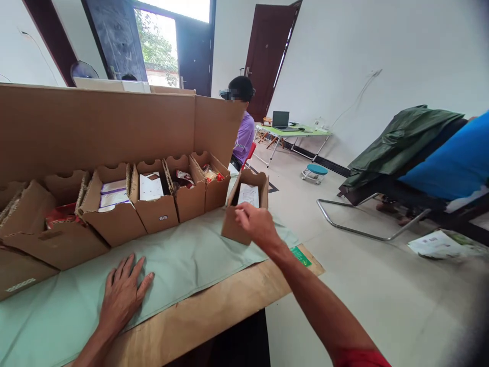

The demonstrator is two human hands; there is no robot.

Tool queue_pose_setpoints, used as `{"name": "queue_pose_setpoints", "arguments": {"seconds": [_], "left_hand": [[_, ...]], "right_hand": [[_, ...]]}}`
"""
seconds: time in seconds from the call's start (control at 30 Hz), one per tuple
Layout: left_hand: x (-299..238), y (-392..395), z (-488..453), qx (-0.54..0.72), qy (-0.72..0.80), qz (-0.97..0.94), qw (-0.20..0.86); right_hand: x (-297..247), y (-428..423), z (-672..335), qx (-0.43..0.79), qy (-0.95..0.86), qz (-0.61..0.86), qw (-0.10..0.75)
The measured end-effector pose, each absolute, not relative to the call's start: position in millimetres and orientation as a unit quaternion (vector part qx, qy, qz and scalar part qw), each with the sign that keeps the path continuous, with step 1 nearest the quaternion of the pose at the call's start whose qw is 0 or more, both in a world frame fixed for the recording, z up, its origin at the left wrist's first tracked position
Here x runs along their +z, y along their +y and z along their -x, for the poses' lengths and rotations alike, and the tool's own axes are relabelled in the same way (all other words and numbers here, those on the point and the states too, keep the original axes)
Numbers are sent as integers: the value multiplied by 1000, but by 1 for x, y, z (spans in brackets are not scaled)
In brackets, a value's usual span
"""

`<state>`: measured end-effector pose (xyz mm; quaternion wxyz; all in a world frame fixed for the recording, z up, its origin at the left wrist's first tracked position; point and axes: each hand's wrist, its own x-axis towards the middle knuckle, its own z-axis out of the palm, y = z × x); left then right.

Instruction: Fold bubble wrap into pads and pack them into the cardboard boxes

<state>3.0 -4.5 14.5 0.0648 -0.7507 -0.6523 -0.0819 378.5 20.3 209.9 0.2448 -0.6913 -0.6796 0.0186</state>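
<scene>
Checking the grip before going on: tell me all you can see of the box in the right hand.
The box is small, brown corrugated cardboard, open-topped with its flaps up, and has a white printed packet inside. It stands on the green cloth near the right end of the table, apart from the row of boxes. The right hand grips its near top edge.

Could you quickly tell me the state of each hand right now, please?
Left hand: open, flat on the green cloth, holding nothing.
Right hand: closed on the front edge of the small cardboard box.
</scene>
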Motion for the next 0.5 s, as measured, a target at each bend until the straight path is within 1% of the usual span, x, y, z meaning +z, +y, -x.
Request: {"name": "queue_pose_setpoints", "arguments": {"seconds": [0.07, 0.13, 0.2, 0.27, 0.33, 0.37, 0.43, 0.5], "left_hand": [[16, -5, -2, -81, -648, 754, 64], [19, -6, -2, -76, -647, 756, 60], [21, -6, -2, -72, -649, 755, 59], [22, -7, -2, -71, -651, 754, 61], [21, -7, -3, -75, -651, 753, 61], [21, -7, -3, -78, -650, 753, 60], [20, -8, -3, -83, -647, 756, 56], [20, -9, -3, -87, -652, 751, 47]], "right_hand": [[217, -12, -357, 94, -723, 566, 386], [227, -34, -354, 110, -704, 486, 505], [236, -40, -370, 85, -650, 481, 582], [239, -32, -401, 57, -594, 512, 618], [237, -13, -435, 39, -576, 554, 600], [236, -2, -450, 34, -593, 573, 565], [238, 22, -472, 34, -671, 588, 451], [244, 45, -483, 46, -766, 561, 309]]}}
